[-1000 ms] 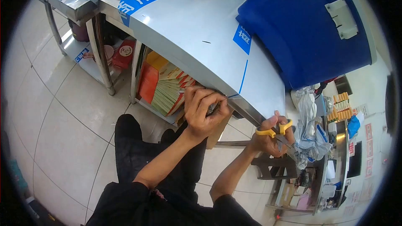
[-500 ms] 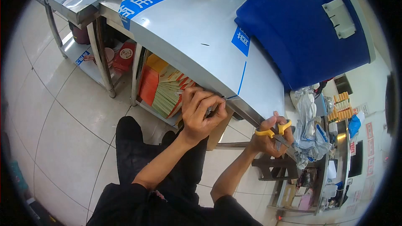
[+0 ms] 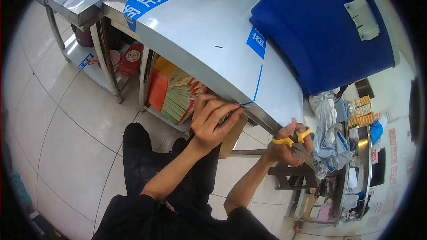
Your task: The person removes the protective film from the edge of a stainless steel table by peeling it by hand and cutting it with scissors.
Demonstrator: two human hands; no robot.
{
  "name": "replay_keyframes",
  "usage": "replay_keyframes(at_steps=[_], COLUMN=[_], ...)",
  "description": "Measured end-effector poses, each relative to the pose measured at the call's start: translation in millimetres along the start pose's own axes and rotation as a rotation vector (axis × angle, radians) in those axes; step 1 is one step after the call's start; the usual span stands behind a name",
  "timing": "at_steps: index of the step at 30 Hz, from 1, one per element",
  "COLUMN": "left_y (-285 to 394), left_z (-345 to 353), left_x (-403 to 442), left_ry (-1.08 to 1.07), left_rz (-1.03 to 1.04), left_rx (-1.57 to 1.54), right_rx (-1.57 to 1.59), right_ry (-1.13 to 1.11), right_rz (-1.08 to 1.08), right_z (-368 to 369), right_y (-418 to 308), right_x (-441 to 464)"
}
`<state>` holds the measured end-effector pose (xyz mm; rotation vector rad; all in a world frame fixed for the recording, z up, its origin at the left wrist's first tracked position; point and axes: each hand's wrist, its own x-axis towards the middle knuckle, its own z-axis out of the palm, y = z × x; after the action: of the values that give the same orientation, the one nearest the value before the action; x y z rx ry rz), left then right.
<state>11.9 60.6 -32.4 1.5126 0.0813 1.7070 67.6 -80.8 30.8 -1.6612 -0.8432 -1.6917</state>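
Left hand (image 3: pixel 207 124)'s got thumb and fingertips pinched on the blue-printed film (image 3: pixel 213 62) at the desk (image 3: pixel 265 122)'s edge, while the right hand (image 3: pixel 279 151) grips yellow-handled scissors (image 3: pixel 295 143) near the corner.

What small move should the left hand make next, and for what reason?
Perhaps the left hand should firmly pinch what looks like a lifted film flap at the table's edge: its fingertips are there, while the right hand holds the scissors.
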Motion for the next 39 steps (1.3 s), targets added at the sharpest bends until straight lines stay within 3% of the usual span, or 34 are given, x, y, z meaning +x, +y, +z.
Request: replay_keyframes(at_steps=[32,39], left_y=[-2,1], left_z=[-7,-8], left_x=[12,13], left_ry=[-0.07,-0.044], left_rz=[0.106,-0.011], left_rx=[0.049,0.0], right_rx=[0.028,0.014], right_ry=[0.014,-0.004], right_rz=[-0.064,-0.002], right_z=[2,-2], right_y=[3,4], right_x=[1,-2])
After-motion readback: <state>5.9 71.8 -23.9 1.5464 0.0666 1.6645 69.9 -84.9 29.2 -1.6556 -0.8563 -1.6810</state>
